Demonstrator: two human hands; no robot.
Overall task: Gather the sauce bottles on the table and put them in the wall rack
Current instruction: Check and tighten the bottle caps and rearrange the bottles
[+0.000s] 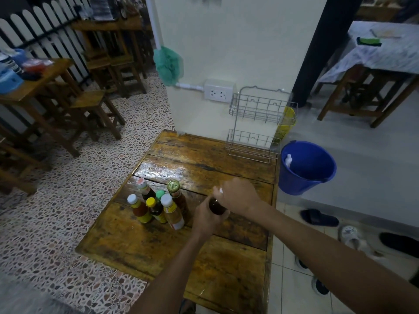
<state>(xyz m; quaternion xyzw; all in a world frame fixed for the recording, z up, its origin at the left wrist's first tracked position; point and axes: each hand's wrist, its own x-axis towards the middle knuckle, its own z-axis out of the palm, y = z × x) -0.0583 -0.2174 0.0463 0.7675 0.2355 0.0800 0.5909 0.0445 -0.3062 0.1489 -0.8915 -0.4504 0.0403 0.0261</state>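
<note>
Several sauce bottles (158, 205) stand bunched together on the wooden table (176, 250), left of my hands. A dark sauce bottle (216, 206) is held upright just right of the bunch. My left hand (207, 219) wraps its body from below. My right hand (240, 196) closes over its top, where a bit of white cap shows. The two-tier wire wall rack (260, 123) hangs on the white wall at the table's far right corner, with both tiers holding nothing.
A blue bucket (307, 167) stands on the floor right of the table, with a yellow bin behind the rack. Shoes and sandals lie on the tiles at lower right. Wooden stools and tables fill the left side. A power socket (218, 91) sits left of the rack.
</note>
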